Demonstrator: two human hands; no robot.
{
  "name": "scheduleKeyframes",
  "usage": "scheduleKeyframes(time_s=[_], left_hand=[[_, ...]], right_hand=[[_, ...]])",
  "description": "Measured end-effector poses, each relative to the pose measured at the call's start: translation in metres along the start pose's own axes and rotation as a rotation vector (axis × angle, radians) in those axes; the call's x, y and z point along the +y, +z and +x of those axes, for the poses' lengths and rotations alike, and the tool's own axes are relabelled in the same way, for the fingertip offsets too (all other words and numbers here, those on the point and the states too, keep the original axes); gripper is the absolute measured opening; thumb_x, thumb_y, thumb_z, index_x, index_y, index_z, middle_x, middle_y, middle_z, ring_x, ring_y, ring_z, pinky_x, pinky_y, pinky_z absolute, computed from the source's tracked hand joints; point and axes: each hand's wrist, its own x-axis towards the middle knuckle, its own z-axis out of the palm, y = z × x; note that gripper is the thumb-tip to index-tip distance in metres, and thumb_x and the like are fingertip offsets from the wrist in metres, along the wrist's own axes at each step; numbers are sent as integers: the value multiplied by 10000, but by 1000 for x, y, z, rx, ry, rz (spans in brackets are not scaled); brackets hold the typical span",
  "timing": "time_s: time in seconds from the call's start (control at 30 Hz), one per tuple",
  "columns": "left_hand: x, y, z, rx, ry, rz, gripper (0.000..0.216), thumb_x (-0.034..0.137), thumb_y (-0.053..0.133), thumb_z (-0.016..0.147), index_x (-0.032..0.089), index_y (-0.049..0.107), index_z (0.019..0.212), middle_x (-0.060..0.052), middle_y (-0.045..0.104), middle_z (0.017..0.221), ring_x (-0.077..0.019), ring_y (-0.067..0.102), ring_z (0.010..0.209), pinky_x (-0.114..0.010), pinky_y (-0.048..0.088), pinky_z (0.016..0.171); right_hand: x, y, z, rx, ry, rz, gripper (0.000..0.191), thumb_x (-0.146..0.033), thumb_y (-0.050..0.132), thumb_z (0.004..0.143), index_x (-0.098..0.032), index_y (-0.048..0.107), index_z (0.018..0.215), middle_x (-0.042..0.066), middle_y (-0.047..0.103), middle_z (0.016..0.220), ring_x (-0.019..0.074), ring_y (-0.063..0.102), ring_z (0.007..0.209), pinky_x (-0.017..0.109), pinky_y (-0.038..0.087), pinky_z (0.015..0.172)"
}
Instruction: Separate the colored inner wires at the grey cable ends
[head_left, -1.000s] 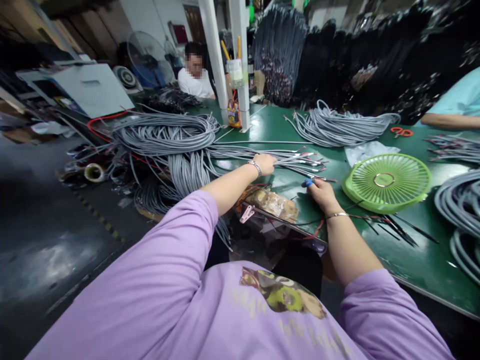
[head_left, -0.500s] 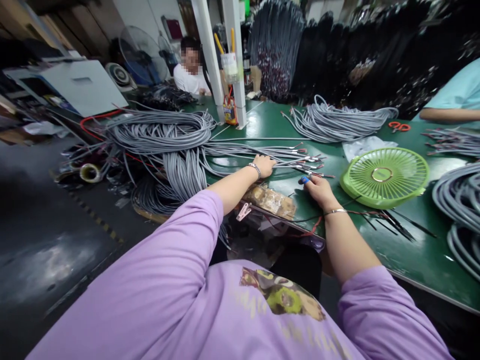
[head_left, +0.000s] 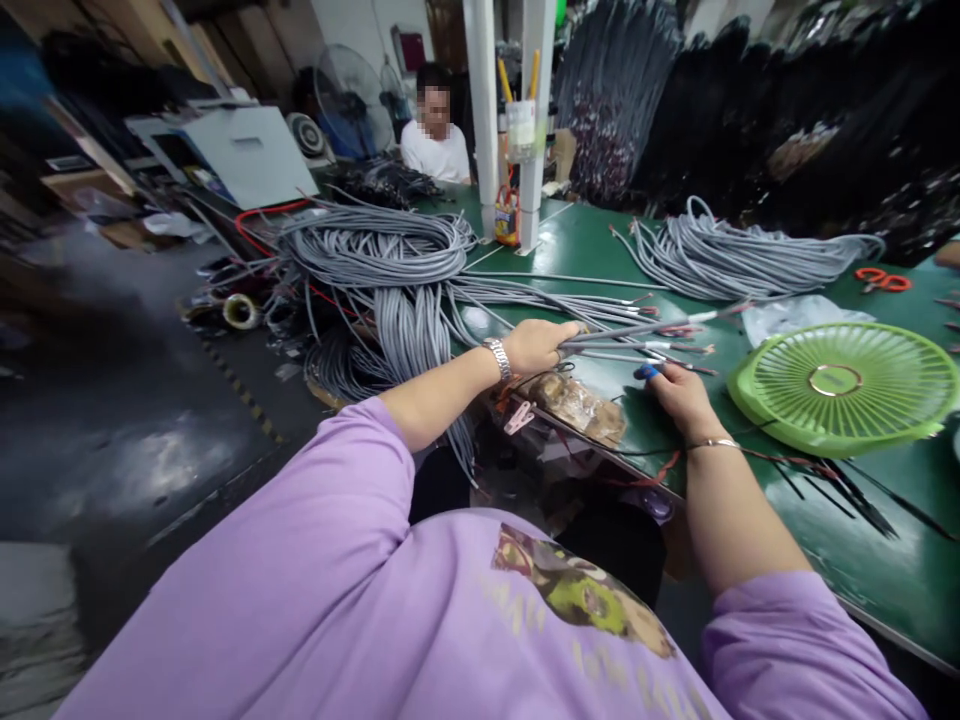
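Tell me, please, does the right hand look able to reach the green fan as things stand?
Probably yes: the right hand is close beside the green fan, and nothing bulky stands between them on the green table.

There are two hands, one left hand [head_left: 536,347] and one right hand [head_left: 681,398], and two wristbands [head_left: 496,358]. The grey cables [head_left: 645,329] overlap too thickly to count. I see one green table [head_left: 862,575], one green fan [head_left: 885,375], one pair of orange scissors [head_left: 883,280], one pink peg [head_left: 518,417], two white posts [head_left: 484,120], two yellow sticks [head_left: 505,80], one cup [head_left: 520,130] and one seated person [head_left: 435,150] in white.
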Motion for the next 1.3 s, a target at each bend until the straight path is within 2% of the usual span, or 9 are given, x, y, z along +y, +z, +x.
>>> scheduleKeyframes(time_s=[0.17, 0.4, 0.5, 0.67, 0.83, 0.93, 1.03, 1.17, 1.3], left_hand=[[3, -12, -73, 115, 241, -125, 338, 239, 500, 878, 205, 643, 1182, -77, 730, 1072, -216, 675, 970, -297, 479, 844], [12, 27, -144, 25, 430, -142, 149, 338, 586, 834, 234, 690, 815, -58, 720, 784, -183, 660, 707, -301, 453, 659], [7, 40, -161, 132, 279, -344, 264, 438, 557, 853, 224, 705, 808, -68, 719, 763, -186, 664, 703, -299, 456, 669], [1, 62, -178, 419, -210, -830, 620, 717, 437, 873, 175, 709, 746, -70, 676, 667, -166, 639, 624, -280, 453, 604], [-9, 77, -185, 411, -477, -1120, 711, 825, 457, 793, 157, 640, 632, 21, 452, 410, -96, 435, 361, -246, 320, 405], [-14, 80, -187, 401, -522, -1185, 731, 854, 460, 761, 154, 633, 642, 45, 406, 379, -79, 380, 320, -235, 300, 374], [-15, 83, -188, 391, -523, -1188, 747, 861, 459, 754, 147, 656, 663, 42, 415, 397, -77, 403, 336, -227, 323, 383], [-13, 89, -190, 360, -464, -1169, 723, 842, 481, 757, 148, 673, 694, 30, 466, 458, -85, 446, 377, -230, 347, 403], [-13, 97, -191, 358, -374, -1031, 594, 705, 508, 853, 161, 640, 653, 10, 531, 489, -106, 501, 446, -241, 398, 480]], right_hand=[[-5, 0, -1, 26, 3, 31, 300, -459, 635, 719, -163, 683, 718, -11, 528, 539, 117, 418, 477, 265, 316, 465], [-18, -3, -12, 68, 71, -50, 218, -365, 637, 778, -172, 647, 678, -32, 410, 430, 104, 311, 413, 296, 214, 440], [-16, -3, -14, 111, 76, -50, 206, -352, 640, 796, -157, 673, 740, -32, 416, 453, 104, 309, 440, 301, 212, 457], [-10, 1, -16, 101, 55, -115, 188, -297, 638, 846, -132, 730, 842, -35, 432, 484, 99, 344, 489, 296, 263, 517], [-28, 1, -18, -45, 130, -245, 260, -217, 685, 845, -172, 752, 1092, 42, 662, 756, 136, 529, 640, 329, 414, 678], [-52, 7, -50, 65, -91, -409, 200, -124, 743, 763, -109, 767, 961, 86, 692, 786, 153, 550, 703, 347, 430, 780], [-73, 36, -118, 96, -343, -130, 224, -283, 666, 844, -144, 759, 993, 103, 728, 864, 196, 622, 773, 348, 475, 767], [-93, 108, -211, -296, -305, 366, 328, -437, 740, 776, -220, 721, 1020, 37, 712, 800, 185, 639, 697, 323, 529, 656], [-108, 155, -242, -282, -288, 568, 313, -450, 740, 797, -260, 702, 1043, 3, 691, 744, 149, 595, 589, 293, 518, 563]])
